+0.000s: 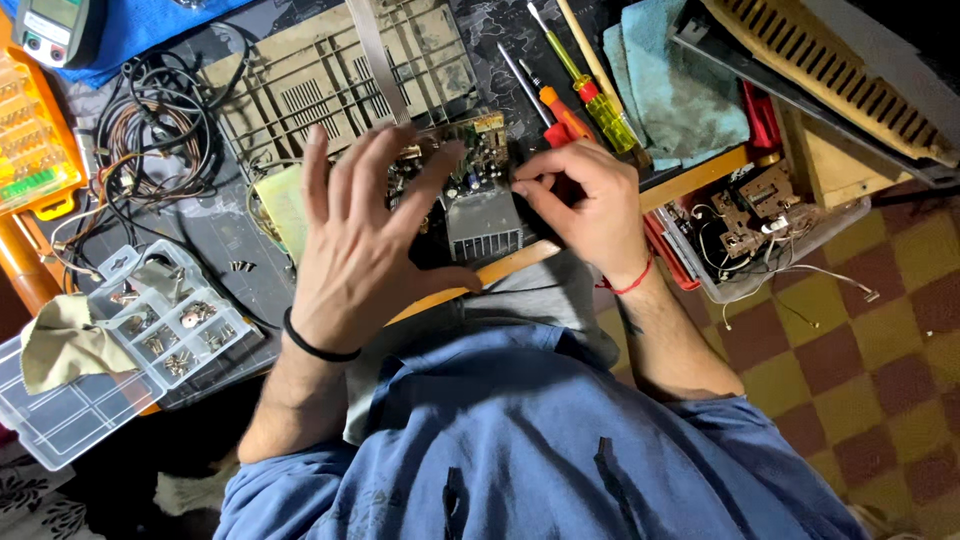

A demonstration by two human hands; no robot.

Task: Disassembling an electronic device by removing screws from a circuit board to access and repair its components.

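Left: my left hand (365,235) hemmed by wire tangle (150,130) and compartment box (150,330) | Ahead: vented panel (330,70) blocks | Right: screwdrivers (580,90), cloth (670,85) crowd my right hand (585,205) | Free: bare mat by box (215,235)

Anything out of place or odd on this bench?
A few loose screws lie on the mat outside the open parts organizer, beside the left hand. The right hand works on the circuit board.

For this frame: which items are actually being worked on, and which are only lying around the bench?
In hand:
- circuit board with finned heat sink, under the left hand
- right hand pinching at the board's edge

Lying about:
- screwdrivers
- teal cloth
- coiled wires
- clear parts organizer
- grey vented panel
- meter
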